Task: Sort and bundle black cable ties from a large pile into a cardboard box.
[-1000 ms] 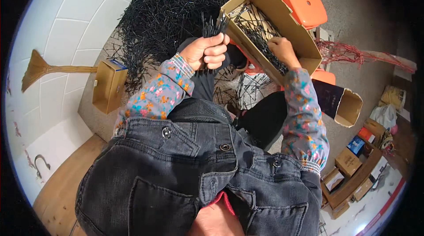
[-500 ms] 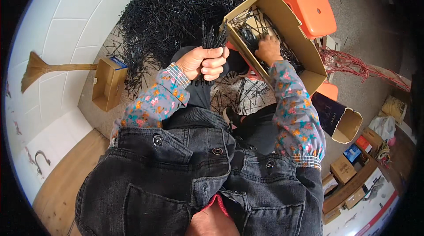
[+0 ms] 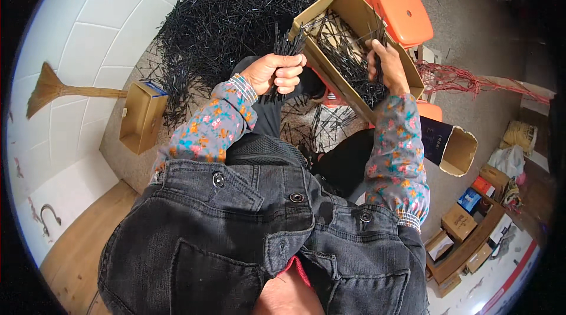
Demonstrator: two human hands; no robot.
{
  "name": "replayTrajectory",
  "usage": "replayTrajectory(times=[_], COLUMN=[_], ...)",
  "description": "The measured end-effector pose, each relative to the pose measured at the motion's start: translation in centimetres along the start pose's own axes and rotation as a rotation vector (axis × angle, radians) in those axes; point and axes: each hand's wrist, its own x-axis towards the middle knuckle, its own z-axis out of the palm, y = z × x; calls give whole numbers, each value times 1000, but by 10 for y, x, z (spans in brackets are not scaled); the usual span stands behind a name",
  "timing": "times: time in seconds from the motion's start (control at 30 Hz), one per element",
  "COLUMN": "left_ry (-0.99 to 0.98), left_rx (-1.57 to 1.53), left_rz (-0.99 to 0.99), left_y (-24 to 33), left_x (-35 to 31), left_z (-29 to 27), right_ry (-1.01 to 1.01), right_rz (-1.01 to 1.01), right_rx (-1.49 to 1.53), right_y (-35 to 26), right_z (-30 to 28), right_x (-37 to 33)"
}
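My left hand (image 3: 273,71) is closed around a bundle of thin black sticks (image 3: 286,44) that stand up out of the fist. My right hand (image 3: 386,63) reaches into an open cardboard box (image 3: 321,11) that lies on my lap and grips some of the loose black sticks (image 3: 348,61) inside it. The two hands are a short way apart, with the box's near wall between them. A big heap of the same black sticks (image 3: 230,14) lies on the floor beyond my left hand.
An orange stool (image 3: 404,13) stands behind the box. A small open carton (image 3: 141,116) and a broom (image 3: 56,88) lie at the left by the tiled wall. Another open box (image 3: 457,150) and several small boxes (image 3: 466,221) sit at the right. Red twigs (image 3: 466,79) lie nearby.
My right hand has moved along inside the box toward its right side and closed on sticks. My left hand has kept its bundle and barely shifted.
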Motion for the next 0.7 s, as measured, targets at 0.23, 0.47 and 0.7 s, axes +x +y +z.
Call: replayTrajectory(times=[0.23,0.47,0.7], left_ry=[97,383,493], left_rx=[133,305,384], left_rz=[43,39,69], left_y=[-11,-43,-51], left_x=[3,7,2], left_z=[0,21,49], right_ry=[-136,216,430], right_rz=[40,122,80], right_rx=[291,169,-124], right_y=[-3,31,39], right_z=[5,-18,-41], right_x=[-61,-75,-105])
